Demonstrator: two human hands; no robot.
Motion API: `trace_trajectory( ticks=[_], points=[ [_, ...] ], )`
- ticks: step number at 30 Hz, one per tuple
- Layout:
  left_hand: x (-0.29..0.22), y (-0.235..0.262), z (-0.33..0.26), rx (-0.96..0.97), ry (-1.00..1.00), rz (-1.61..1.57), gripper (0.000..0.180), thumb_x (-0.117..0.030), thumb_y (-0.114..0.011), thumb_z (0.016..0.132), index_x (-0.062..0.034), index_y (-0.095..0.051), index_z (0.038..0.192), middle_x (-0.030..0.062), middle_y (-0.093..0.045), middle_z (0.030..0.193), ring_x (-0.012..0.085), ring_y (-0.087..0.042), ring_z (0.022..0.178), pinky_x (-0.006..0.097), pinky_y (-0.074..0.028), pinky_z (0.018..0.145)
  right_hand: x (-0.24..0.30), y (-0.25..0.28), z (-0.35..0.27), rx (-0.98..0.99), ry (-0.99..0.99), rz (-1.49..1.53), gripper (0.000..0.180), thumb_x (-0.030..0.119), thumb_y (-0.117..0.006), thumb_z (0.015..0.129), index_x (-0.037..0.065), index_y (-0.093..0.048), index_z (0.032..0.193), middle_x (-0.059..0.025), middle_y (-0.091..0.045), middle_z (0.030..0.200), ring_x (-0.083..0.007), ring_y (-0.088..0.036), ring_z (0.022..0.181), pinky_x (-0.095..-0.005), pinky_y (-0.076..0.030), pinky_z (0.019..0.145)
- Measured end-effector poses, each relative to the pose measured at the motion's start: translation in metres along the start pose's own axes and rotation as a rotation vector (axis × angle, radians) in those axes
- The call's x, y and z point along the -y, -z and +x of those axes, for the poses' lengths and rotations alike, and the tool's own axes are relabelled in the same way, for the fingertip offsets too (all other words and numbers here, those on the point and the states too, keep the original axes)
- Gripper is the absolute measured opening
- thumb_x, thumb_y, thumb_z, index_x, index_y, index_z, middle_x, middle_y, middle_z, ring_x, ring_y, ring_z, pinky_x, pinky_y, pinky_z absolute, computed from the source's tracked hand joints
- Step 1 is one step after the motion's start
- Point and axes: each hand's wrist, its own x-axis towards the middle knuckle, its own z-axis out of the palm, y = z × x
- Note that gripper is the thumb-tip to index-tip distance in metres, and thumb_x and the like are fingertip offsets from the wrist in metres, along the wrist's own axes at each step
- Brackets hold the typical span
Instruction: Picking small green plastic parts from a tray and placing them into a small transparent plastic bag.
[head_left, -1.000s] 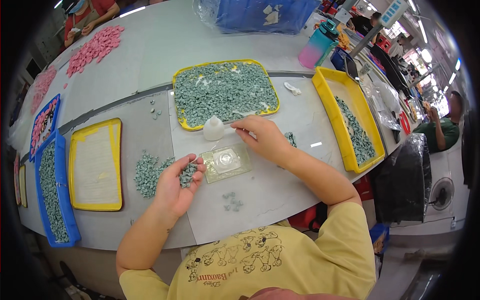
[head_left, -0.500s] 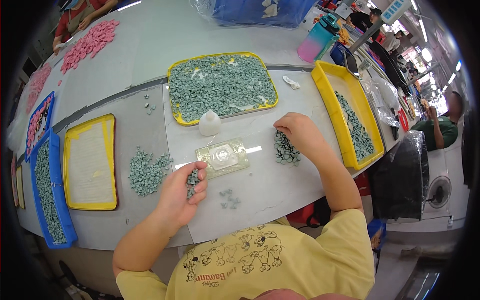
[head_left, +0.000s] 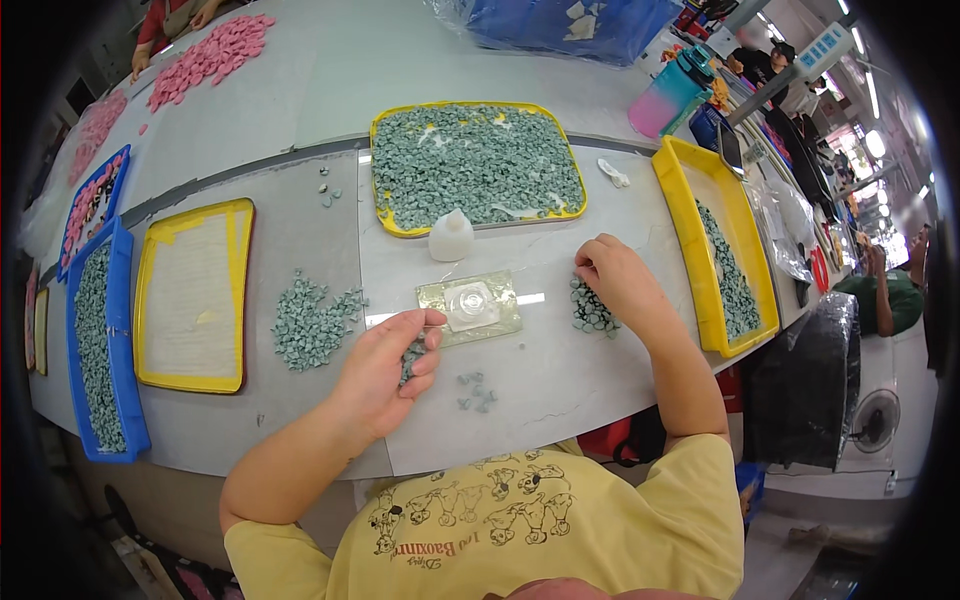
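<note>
My left hand (head_left: 385,368) is curled around several small grey-green pieces (head_left: 411,358), their shape partly hidden by the fingers. To the right, my right hand (head_left: 622,280) has its thumb and fingertips pinched together at the top of a small cluster of green pieces (head_left: 594,312); whatever sits in the pinch cannot be made out. Between the hands lies a greenish flat block (head_left: 507,318) with a clear-white square dish (head_left: 470,306) on it. Behind this stands a white squeeze bottle (head_left: 452,238). A few loose pieces (head_left: 477,392) are scattered in front, near my left hand.
A yellow-rimmed tray (head_left: 384,216) full of green pieces lies behind. Another pile (head_left: 312,325) is at left, beside a paper-lined yellow tray (head_left: 190,300) and a blue bin (head_left: 134,400). At right are a yellow bin (head_left: 690,240) and a drink bottle (head_left: 672,92).
The view has shifted, so the table's contents appear farther right. My left hand stays curled around its pieces. My right hand remains pinched at the small cluster.
</note>
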Motion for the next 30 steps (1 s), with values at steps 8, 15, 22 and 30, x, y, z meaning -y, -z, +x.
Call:
trace_trajectory(
  ticks=[8,15,22,30],
  points=[
    [0.003,0.008,-0.006,-0.043,-0.056,0.136,0.019,-0.013,-0.046,0.092,0.0016,-0.051,0.103,0.0031,-0.048,0.081,0.0074,-0.038,0.056,0.018,-0.028,0.042,0.048,0.002,-0.004,-0.080,0.076,0.312,0.017,0.002,-0.060,0.078,0.002,-0.060,0.095,-0.0092,-0.057,0.080,-0.0227,-0.057,0.072,-0.0291,-0.047,0.066],
    [0.007,0.006,-0.013,0.053,0.009,0.211,0.021,-0.017,-0.046,0.094,0.0018,-0.053,0.099,0.0031,-0.049,0.080,0.0060,-0.038,0.057,0.017,-0.029,0.042,0.113,-0.010,-0.018,-0.146,0.403,0.604,0.023,-0.003,-0.065,0.072,0.005,-0.064,0.094,-0.0069,-0.061,0.087,-0.0200,-0.059,0.075,-0.0290,-0.048,0.065],
    [0.014,0.015,-0.010,0.056,-0.037,0.247,0.021,-0.019,-0.049,0.093,-0.0009,-0.055,0.101,0.0022,-0.051,0.079,0.0059,-0.038,0.056,0.018,-0.029,0.043,0.119,-0.034,-0.013,-0.280,0.649,0.495,0.026,-0.002,-0.069,0.068,0.004,-0.063,0.092,-0.0064,-0.061,0.087,-0.0213,-0.060,0.073,-0.0297,-0.049,0.059],
    [0.011,0.034,-0.014,-0.052,-0.146,0.474,0.023,-0.021,-0.057,0.089,-0.0006,-0.059,0.100,-0.0013,-0.053,0.070,0.0035,-0.038,0.052,0.020,-0.030,0.044,0.129,-0.045,-0.018,-0.241,0.727,0.284,0.030,0.000,-0.071,0.065,-0.001,-0.061,0.093,-0.0092,-0.060,0.085,-0.0231,-0.058,0.071,-0.0319,-0.047,0.063]
  ],
)
